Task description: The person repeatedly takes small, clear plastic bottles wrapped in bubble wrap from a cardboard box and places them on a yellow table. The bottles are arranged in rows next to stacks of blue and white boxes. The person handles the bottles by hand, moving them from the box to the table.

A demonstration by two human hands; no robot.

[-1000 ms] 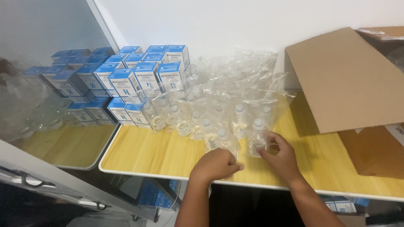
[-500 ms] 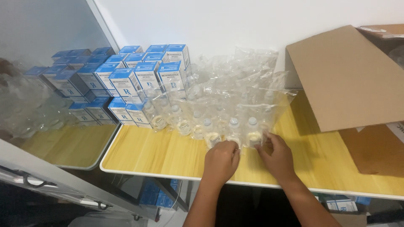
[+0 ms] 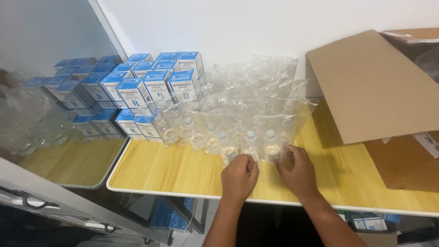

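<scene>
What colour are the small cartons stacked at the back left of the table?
The cartons are blue and white, clearest in the head view.

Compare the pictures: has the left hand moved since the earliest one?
Yes. The left hand moved away from the table's near edge, up to the wrapped bottles.

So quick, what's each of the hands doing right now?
Left hand: fingers curled on a plastic-wrapped bottle.
Right hand: fingers closed on another wrapped bottle.

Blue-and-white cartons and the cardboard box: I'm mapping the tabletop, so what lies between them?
In the head view, a heap of clear plastic-wrapped bottles fills the stretch between the blue-and-white cartons and the cardboard box.
</scene>
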